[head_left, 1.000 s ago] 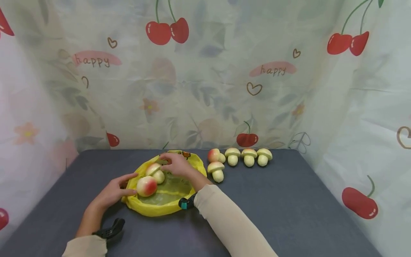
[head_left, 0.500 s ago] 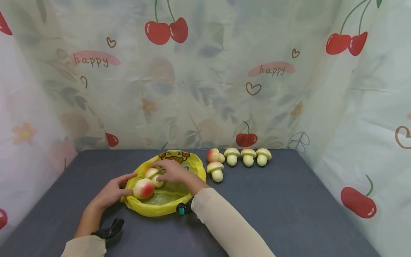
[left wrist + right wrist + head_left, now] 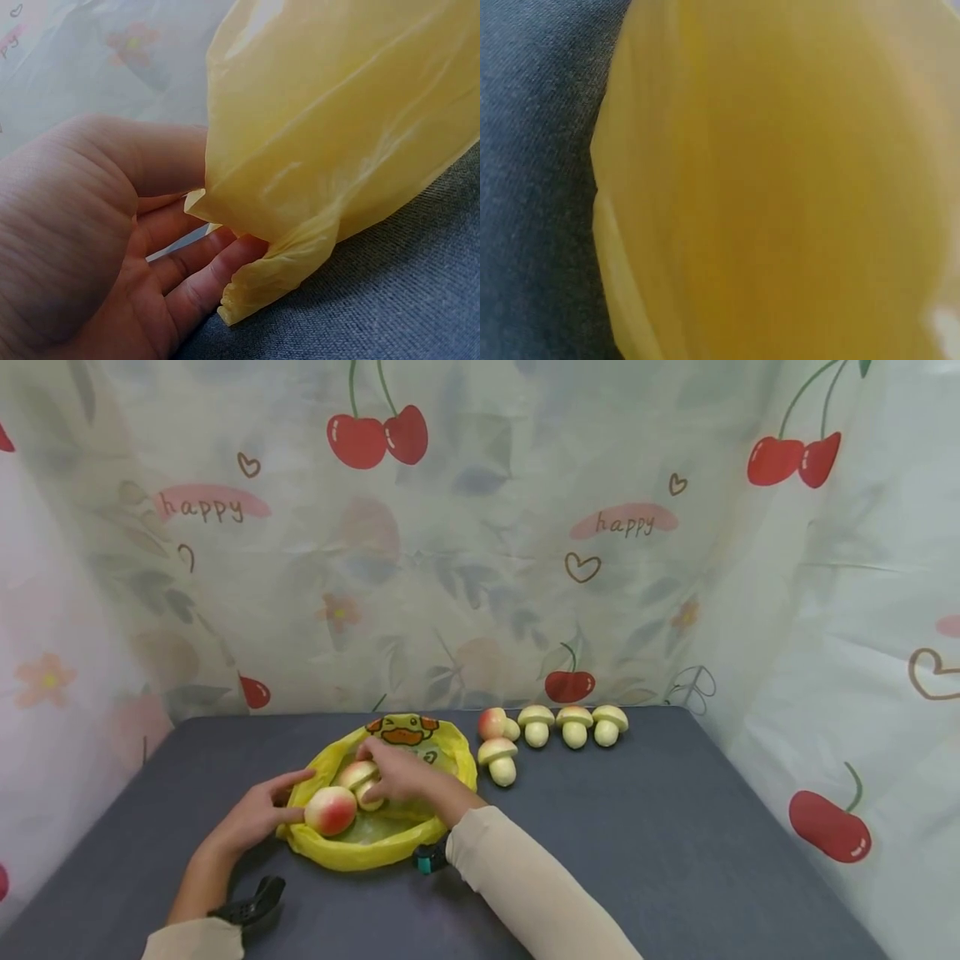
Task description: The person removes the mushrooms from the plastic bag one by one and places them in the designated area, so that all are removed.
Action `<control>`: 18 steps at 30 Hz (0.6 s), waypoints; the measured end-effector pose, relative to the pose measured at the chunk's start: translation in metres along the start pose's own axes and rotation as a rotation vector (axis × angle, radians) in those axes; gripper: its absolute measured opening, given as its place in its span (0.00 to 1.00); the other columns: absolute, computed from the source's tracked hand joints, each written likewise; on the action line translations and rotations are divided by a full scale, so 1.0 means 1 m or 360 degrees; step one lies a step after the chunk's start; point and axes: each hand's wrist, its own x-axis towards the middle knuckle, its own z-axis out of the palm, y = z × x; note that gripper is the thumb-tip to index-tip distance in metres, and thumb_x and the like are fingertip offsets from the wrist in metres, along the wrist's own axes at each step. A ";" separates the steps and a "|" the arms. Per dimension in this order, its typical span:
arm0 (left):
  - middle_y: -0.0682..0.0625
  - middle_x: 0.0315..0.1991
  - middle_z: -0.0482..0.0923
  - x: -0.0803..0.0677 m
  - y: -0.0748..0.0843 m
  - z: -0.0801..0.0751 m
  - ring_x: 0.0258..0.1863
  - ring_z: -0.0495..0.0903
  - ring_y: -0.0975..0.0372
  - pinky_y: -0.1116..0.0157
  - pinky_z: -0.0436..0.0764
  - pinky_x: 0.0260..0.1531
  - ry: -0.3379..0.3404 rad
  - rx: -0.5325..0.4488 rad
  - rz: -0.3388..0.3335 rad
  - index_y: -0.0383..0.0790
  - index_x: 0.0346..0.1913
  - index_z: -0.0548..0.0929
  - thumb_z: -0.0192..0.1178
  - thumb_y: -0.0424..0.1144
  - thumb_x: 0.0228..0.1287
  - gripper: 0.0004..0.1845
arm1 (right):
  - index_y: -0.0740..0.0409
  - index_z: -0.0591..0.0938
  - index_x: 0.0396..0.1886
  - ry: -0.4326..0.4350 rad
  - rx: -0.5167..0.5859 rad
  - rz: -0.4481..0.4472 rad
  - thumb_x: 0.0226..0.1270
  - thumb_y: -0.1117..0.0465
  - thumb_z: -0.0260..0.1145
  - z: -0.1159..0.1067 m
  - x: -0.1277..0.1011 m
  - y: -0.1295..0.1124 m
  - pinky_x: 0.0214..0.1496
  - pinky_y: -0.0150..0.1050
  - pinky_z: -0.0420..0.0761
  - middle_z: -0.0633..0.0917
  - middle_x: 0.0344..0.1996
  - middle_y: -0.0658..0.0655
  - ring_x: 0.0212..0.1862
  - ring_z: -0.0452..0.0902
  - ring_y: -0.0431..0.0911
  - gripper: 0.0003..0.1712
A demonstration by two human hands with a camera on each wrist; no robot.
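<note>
The right grip (image 3: 401, 775) clasps a toy mushroom (image 3: 361, 779) inside the yellow bag (image 3: 360, 852) on the bench (image 3: 675, 827), while the left grip (image 3: 258, 814) pinches the bag's rim beside a peach (image 3: 331, 810).

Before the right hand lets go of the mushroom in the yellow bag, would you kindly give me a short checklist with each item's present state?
1. Yellow bag mouth open: ok.
2. Left hand holds the bag's edge: ok, fingers pinch it in the left wrist view.
3. Right hand on the mushroom, inside the bag: ok.
4. Peach already in the bag, beside the mushroom: ok.
5. Mushroom resting on the bag's bottom: cannot tell.
6. Remaining mushrooms standing on the table: ok.
</note>
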 end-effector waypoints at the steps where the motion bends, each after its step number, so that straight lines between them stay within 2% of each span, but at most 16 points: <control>1: 0.32 0.62 0.70 0.000 0.000 0.000 0.54 0.74 0.47 0.51 0.73 0.51 0.0001 0.0002 -0.0005 0.34 0.71 0.65 0.67 0.46 0.61 0.40 | 0.49 0.70 0.57 -0.0001 -0.0007 -0.0006 0.58 0.58 0.75 0.000 -0.001 0.000 0.52 0.30 0.71 0.77 0.53 0.48 0.50 0.74 0.38 0.30; 12: 0.32 0.64 0.68 0.002 -0.001 0.001 0.55 0.72 0.46 0.48 0.71 0.54 0.0013 0.0020 -0.0060 0.35 0.72 0.65 0.69 0.48 0.58 0.42 | 0.53 0.72 0.66 -0.0042 -0.0141 -0.0064 0.60 0.61 0.73 -0.005 -0.011 0.012 0.60 0.32 0.67 0.75 0.62 0.49 0.61 0.69 0.40 0.35; 18: 0.32 0.63 0.69 0.001 0.000 0.002 0.54 0.73 0.47 0.50 0.72 0.52 0.0014 0.0034 -0.0024 0.34 0.71 0.65 0.69 0.48 0.58 0.42 | 0.54 0.72 0.68 -0.0027 -0.0155 -0.0077 0.61 0.60 0.72 -0.015 -0.025 0.020 0.60 0.35 0.68 0.74 0.63 0.50 0.62 0.68 0.42 0.35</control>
